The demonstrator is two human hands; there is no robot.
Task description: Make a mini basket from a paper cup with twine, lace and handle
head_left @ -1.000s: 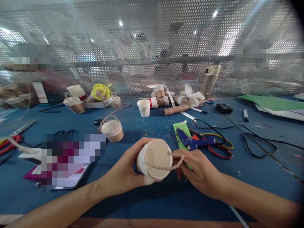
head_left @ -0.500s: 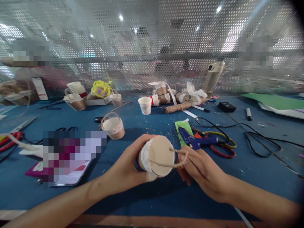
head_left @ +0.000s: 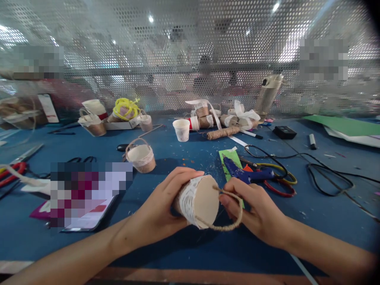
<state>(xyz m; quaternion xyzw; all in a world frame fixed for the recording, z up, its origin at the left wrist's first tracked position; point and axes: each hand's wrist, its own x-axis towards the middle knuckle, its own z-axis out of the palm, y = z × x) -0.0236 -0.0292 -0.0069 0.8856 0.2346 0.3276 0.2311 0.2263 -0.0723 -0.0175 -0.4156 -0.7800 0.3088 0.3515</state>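
A small paper cup (head_left: 205, 202) with a white lace band and a twine handle (head_left: 227, 228) is held above the table, tipped so its pale round mouth faces right. My left hand (head_left: 162, 200) wraps round its side, thumb below and fingers above. At the upper end of the handle, my right hand (head_left: 252, 209) pinches the twine between thumb and fingers. The rest of the loop hangs below those fingertips. Just beyond my right hand lies a blue glue gun (head_left: 245, 173) on a green card (head_left: 227, 158).
A finished-looking little bucket (head_left: 142, 158) stands left of centre. Behind are a white paper cup (head_left: 181, 130), a twine roll (head_left: 222, 133) and more small buckets. Scissors (head_left: 280, 188) and a black cable (head_left: 323, 158) lie at right, a phone (head_left: 89, 221) at left.
The cup has turned so its mouth points more to the right. My right fingers have shifted from the loop's outer bend to its upper end, and the loop hangs lower.
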